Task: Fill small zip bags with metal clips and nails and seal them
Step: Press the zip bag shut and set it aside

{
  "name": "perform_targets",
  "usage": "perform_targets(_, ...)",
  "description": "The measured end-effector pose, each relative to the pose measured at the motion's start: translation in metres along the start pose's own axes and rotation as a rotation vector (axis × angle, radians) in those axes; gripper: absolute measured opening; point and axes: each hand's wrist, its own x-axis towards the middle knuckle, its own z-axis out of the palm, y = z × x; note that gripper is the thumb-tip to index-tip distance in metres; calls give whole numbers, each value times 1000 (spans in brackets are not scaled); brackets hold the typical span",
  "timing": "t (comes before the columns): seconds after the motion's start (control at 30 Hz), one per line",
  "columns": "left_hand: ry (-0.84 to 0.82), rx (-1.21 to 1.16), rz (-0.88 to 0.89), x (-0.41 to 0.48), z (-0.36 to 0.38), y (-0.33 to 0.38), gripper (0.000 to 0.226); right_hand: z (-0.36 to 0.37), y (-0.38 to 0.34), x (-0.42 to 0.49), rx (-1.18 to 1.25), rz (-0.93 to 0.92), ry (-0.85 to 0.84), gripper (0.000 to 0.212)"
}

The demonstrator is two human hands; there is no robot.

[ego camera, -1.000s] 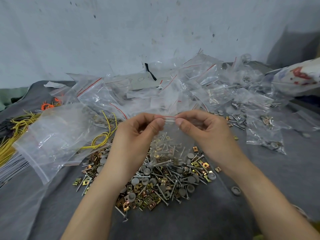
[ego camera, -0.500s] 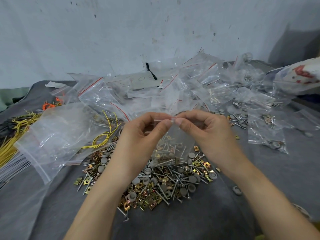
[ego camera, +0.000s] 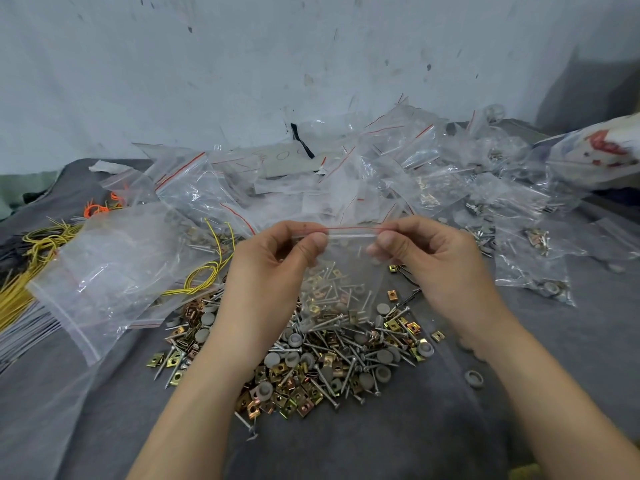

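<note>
Left hand (ego camera: 273, 271), right hand (ego camera: 436, 268) slid apart (along bag (ego camera: 346, 268) seal).

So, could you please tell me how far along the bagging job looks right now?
Done: several filled bags lie piled on the right. In hand: the left hand and right hand pinch the red zip strip of one small bag, which seems to hold clips and nails; whether it is fully sealed is unclear. Left: a loose heap of clips, nails and caps, plus empty bags behind.
</note>
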Motion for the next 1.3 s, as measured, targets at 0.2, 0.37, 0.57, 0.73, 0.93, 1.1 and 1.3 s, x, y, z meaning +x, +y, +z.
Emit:
perform_targets(0.2, 1, -1, -13, 0, 1, 1, 6, 3, 1, 0, -82, -3, 38, 12)
perform_targets(0.37, -65, 5, -14, 0, -1, 5, 4, 3, 1, -1, -106, -11, 32, 15)
perform_targets(0.57, -118, 211, 115, 1, -3, 14, 8, 6, 3, -3, -128, -60, -29, 21)
perform_targets(0.73, -139, 508, 265, -1, 4, 22, 9, 10, 6, -3, -169, -140, -22, 14)
perform_targets(0.93, -117, 507, 294, -3, 9, 24, 6, 13, 5, -2, -218, -198, 4, 11)
perform_targets(1.1, -124, 461, 268, -3, 10, 23, 3, 16, 5, -3, -265, -230, 35, 9)
perform_targets(1.3, -116, 416, 220, -4, 11, 21, 5, 17, 3, -4, -318, -242, 56, 6)
